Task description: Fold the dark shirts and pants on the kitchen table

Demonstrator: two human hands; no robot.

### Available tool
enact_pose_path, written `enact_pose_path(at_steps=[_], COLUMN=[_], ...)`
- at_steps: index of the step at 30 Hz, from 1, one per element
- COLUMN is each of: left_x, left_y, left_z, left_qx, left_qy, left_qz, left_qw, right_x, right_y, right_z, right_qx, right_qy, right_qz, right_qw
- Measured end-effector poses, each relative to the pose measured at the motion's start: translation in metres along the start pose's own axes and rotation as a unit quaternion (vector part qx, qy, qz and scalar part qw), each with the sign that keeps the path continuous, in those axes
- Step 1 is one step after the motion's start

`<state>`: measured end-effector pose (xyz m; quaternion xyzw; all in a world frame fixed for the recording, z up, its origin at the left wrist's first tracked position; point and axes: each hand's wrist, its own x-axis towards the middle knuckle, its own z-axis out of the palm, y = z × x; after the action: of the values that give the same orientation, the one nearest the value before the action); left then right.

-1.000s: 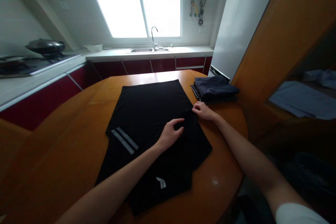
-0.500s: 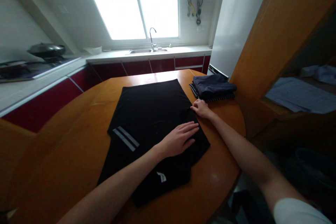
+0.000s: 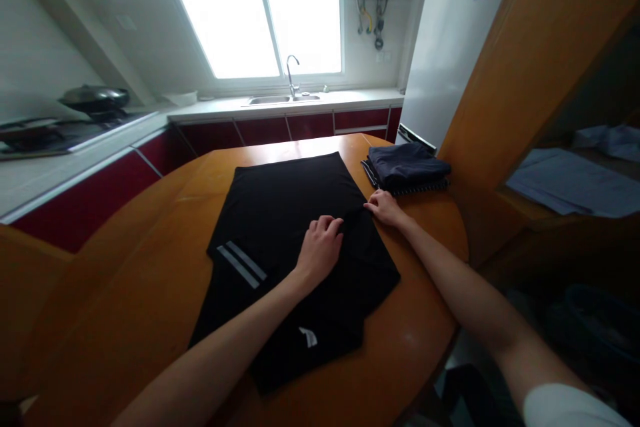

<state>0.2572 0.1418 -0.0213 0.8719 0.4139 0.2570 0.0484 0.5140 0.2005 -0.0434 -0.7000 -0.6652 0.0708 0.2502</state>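
A black T-shirt (image 3: 283, 197) lies spread on the wooden table, with two grey stripes on its left side and a small white logo near its near end. My left hand (image 3: 319, 250) rests on the middle of the shirt, its fingers curled together on the cloth. At the shirt's right edge, my right hand (image 3: 384, 207) pinches the fabric between thumb and fingers. Just beyond that hand sits a stack of folded dark clothes (image 3: 407, 165).
The rounded wooden table (image 3: 135, 267) carries the shirt and the stack. Behind it run a counter with a sink (image 3: 270, 100) and, at left, a stove with a wok (image 3: 94, 99). A refrigerator (image 3: 445, 47) stands at back right, beside a wooden shelf with papers (image 3: 570, 180).
My left hand first went flat and rightward over the shirt, then came back left with its fingers curled. My right hand has stayed at the shirt's right edge.
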Motion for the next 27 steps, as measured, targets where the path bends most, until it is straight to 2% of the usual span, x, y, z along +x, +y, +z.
enact_pose_path(at_steps=[3,7,10,13,15,17,20,23,25,27], left_x=[0.002,0.006,0.010,0.013,0.012,0.010,0.006,0.003,0.000,-0.002], left_y=[-0.011,-0.017,-0.019,-0.023,-0.024,-0.024,-0.019,-0.008,0.000,0.007], left_z=[0.004,0.006,0.007,0.009,0.009,0.009,0.005,-0.002,-0.006,-0.009], left_qx=[0.045,-0.060,-0.158,-0.178,-0.163,-0.144,-0.086,-0.054,-0.084,-0.125], left_qy=[-0.031,-0.072,-0.040,0.021,0.026,0.008,0.006,0.011,-0.030,-0.108], left_qz=[-0.061,-0.060,-0.071,-0.075,-0.074,-0.065,-0.023,0.058,0.137,0.215], left_qw=[0.997,0.994,0.984,0.981,0.984,0.987,0.996,0.997,0.987,0.962], right_x=[0.000,0.000,-0.001,-0.002,-0.003,-0.003,-0.005,-0.007,-0.009,-0.009], right_y=[0.001,0.001,0.001,0.001,0.001,0.000,0.000,-0.001,-0.002,-0.001], right_z=[0.001,0.001,0.001,0.001,0.000,0.000,-0.002,-0.004,-0.004,-0.005], right_qx=[0.002,0.004,0.005,0.004,0.002,0.003,0.009,-0.001,-0.012,-0.017], right_qy=[-0.002,-0.002,-0.004,-0.002,-0.004,-0.010,-0.016,-0.024,-0.027,-0.020], right_qz=[-0.002,-0.009,-0.009,-0.007,-0.004,-0.001,0.004,0.001,-0.006,-0.008], right_qw=[1.000,1.000,1.000,1.000,1.000,1.000,1.000,1.000,1.000,1.000])
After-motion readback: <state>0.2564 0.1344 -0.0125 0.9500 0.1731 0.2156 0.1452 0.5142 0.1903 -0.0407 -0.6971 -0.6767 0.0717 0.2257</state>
